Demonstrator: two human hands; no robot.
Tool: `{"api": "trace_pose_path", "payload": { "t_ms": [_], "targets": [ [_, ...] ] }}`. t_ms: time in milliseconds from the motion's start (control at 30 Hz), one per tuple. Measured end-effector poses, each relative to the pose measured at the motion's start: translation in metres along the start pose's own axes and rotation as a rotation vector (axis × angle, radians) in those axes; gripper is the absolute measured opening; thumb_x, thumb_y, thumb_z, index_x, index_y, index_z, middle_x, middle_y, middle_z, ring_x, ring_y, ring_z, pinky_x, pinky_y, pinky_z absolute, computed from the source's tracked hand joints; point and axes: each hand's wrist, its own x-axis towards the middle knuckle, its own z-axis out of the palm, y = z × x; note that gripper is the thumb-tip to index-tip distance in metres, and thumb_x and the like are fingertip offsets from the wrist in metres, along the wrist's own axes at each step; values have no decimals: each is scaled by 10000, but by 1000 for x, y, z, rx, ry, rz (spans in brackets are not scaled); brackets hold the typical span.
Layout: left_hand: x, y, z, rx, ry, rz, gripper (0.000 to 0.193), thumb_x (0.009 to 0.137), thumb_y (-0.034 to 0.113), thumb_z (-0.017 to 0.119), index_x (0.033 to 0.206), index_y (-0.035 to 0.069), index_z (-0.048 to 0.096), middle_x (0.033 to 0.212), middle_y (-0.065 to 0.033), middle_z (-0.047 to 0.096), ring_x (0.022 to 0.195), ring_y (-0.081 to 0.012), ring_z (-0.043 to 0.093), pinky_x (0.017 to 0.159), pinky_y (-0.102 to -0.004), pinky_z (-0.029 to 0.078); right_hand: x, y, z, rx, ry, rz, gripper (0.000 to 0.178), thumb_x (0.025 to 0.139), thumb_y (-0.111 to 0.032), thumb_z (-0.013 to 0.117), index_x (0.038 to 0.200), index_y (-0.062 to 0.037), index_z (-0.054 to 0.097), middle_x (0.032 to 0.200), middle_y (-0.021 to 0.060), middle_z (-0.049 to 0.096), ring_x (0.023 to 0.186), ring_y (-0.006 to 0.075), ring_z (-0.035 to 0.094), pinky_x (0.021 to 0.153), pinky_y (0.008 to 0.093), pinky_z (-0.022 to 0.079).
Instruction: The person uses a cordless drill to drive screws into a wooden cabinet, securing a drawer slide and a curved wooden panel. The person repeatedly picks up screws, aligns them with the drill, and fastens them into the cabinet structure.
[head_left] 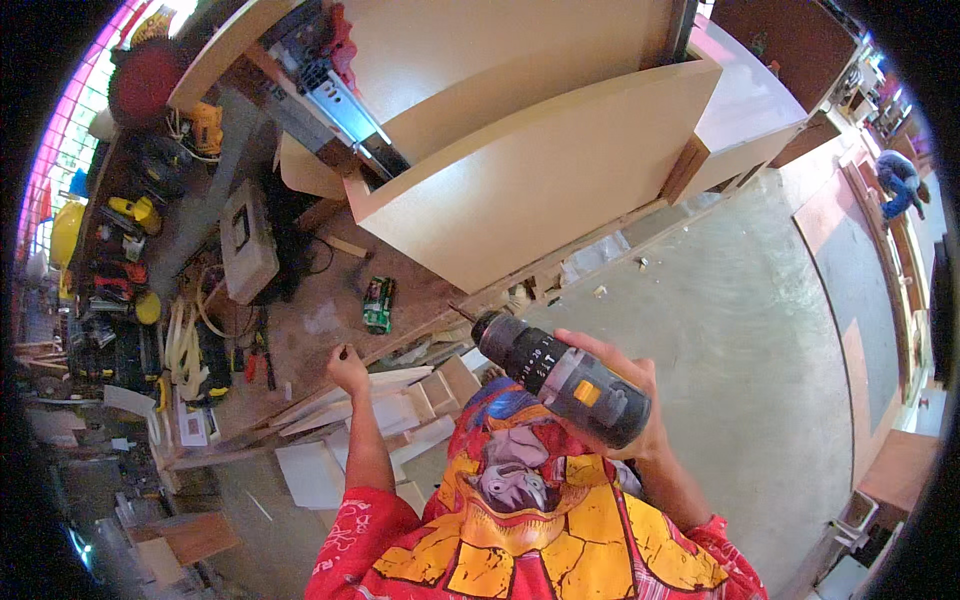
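Drill (565, 382) mid-frame, setup stage I guess
Right hand (643, 378) wrapped round it, left hand (349, 370) pinching a tiny dark piece (343, 352); next needs steady aim.

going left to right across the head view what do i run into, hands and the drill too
Yellow tool on the bench → grey case → left hand → cordless drill held in the right hand → bent-over person at the far right.
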Motion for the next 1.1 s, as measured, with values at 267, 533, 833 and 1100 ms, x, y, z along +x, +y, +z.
{"api": "trace_pose_path", "payload": {
  "t_ms": [267, 533, 833, 1100],
  "targets": [
    [14, 50, -53, -167, 315, -56, 286, 900, 150, 788, 1070, -4, 616, 1001, -110, 667, 918, -246, 635, 856, -379, 512, -4, 9, 13, -152, 11, -20, 798, 739, -256, 874, 1467, -105, 584, 1216, 78, 766, 972, 203, 765, 890, 321, 531],
    [53, 394, -242, -1041, 200, 569, 300, 945, 158, 778, 1157, -21, 663, 1210, -128, 703, 1133, -207, 647, 1045, -350, 470, -5, 11, 4, -137, -21, 52, 802, 694, -260, 911, 1415, -66, 617, 1143, 80, 781, 970, 200, 756, 918, 329, 516],
    [61, 471, -239, -1081, 255, 535, 279, 879, 140, 850, 1030, -71, 748, 1019, -83, 764, 969, -135, 682, 902, -304, 522, -26, 28, -7, 63, 43, 91, 828, 689, -296, 900, 1438, -103, 604, 1147, 90, 779, 1010, 213, 762, 950, 341, 505],
    [67, 482, -232, -867, 436, 573, 294, 901, 140, 795, 1094, -77, 750, 1088, -113, 780, 952, -191, 709, 915, -341, 533, -26, 17, -18, 36, 85, 112, 771, 705, -280, 868, 1404, -66, 624, 1108, 96, 786, 993, 224, 765, 930, 341, 533]
  ]
}}
